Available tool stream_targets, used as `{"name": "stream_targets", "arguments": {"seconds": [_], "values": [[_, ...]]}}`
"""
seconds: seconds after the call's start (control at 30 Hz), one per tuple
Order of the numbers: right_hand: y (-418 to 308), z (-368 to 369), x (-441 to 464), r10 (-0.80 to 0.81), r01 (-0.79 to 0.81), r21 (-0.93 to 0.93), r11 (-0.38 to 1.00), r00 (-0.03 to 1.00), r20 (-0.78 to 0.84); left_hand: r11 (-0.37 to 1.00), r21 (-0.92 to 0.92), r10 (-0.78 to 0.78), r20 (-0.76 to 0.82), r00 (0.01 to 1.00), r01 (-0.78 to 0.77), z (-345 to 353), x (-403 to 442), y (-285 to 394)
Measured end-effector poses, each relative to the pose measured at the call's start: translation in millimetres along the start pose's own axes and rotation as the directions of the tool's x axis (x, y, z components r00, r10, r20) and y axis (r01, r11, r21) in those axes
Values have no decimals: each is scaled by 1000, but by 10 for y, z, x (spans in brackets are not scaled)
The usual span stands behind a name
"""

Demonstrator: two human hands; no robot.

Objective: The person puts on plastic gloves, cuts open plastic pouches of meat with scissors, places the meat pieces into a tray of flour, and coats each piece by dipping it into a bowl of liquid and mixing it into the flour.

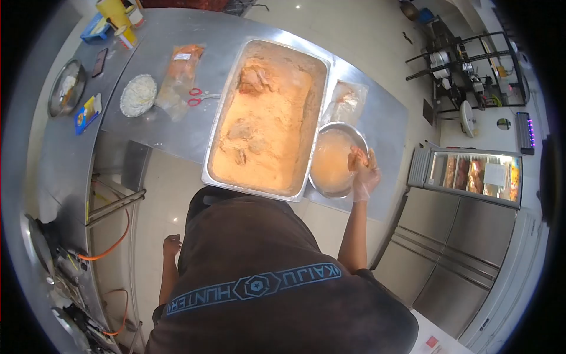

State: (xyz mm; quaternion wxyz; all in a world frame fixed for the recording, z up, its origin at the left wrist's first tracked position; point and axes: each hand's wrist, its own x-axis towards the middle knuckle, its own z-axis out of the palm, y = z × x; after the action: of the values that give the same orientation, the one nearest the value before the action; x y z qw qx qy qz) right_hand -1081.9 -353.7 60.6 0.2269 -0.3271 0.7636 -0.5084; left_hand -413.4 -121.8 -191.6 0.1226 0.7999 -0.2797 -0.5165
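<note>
My right hand [367, 176], in a clear plastic glove, grips a piece of raw meat [357, 158] over the right side of a steel bowl [364, 139]. Cloudy orange liquid [331, 159] fills much of the bowl. Left of it lies a large metal tray [207, 177] spread with orange breading powder [265, 165]. A coated clump of meat [253, 79] sits near the tray's far end, and several smaller coated pieces [240, 130] rest around its middle. Bare and low beside my body, my left hand [172, 243] hangs with fingers curled, away from the table.
Red-handled scissors [196, 97] and a bag of orange contents [181, 71] lie left of the tray, near a bowl of white powder [138, 95]. Another plastic bag [348, 100] lies behind the steel bowl. A steel fridge [436, 230] stands at right.
</note>
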Motion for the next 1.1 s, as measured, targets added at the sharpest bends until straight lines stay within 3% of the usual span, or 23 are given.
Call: {"name": "stream_targets", "arguments": {"seconds": [0.1,0.17,0.23,0.3,0.4,0.43,0.47,0.53,0.6,0.63,0.67,0.7,0.73,0.77,0.87,0.97,1.0,1.07,1.1], "values": [[-351,403,-60,-124,103,257,961,990,67,996,90,-4,-34,999,7,-2,-190,205],[-496,789,-2,-92,43,398,916,990,105,981,190,56,-28,998,-49,-37,-103,100],[-425,1178,251,-64,-39,430,902,973,222,987,154,49,-33,998,-43,-74,-115,122],[-305,1634,462,-80,-93,612,785,965,250,992,123,44,-47,998,-38,-90,-145,195],[150,2029,742,235,-485,350,802,794,561,997,78,31,-83,996,-24,-178,-245,362],[410,2113,774,127,-143,-27,989,761,636,998,56,-21,-92,996,26,-199,-221,358],[682,2208,827,68,285,-350,892,682,729,999,33,-39,-111,993,43,-204,-170,276],[592,2315,727,53,507,-476,718,643,764,996,-25,-83,-151,985,80,-179,-95,42],[131,2274,128,88,129,-273,953,747,659,998,5,-62,-171,983,64,-75,-325,93],[191,2393,15,-247,453,-150,879,701,669,998,21,-50,-166,985,54,-17,-412,56],[243,2518,-84,-549,725,-31,688,547,632,998,39,-34,-161,986,41,4,-473,37],[107,2620,-198,-528,784,-65,617,474,704,986,163,51,-149,988,-26,58,-456,-198],[-148,2696,-325,-495,837,-93,540,405,769,932,363,25,-103,994,14,109,-448,-324],[-331,2766,-429,-451,883,-113,455,338,826,907,420,40,-85,996,0,147,-464,-483],[-547,3058,-461,7,950,-214,229,218,976,927,367,118,-72,990,-84,221,-477,-892],[-297,3179,-396,36,983,-183,36,181,983,947,262,222,-117,968,-185,201,-379,-1132],[-347,3123,-381,-11,982,-185,35,185,983,957,216,230,-146,962,-196,182,-367,-1097],[-486,2856,-355,-99,984,-175,34,177,979,999,29,-30,-164,986,36,141,-485,-657],[-405,2779,-290,-148,976,-209,57,216,965,998,-42,-49,-191,980,41,116,-552,-437]]}}
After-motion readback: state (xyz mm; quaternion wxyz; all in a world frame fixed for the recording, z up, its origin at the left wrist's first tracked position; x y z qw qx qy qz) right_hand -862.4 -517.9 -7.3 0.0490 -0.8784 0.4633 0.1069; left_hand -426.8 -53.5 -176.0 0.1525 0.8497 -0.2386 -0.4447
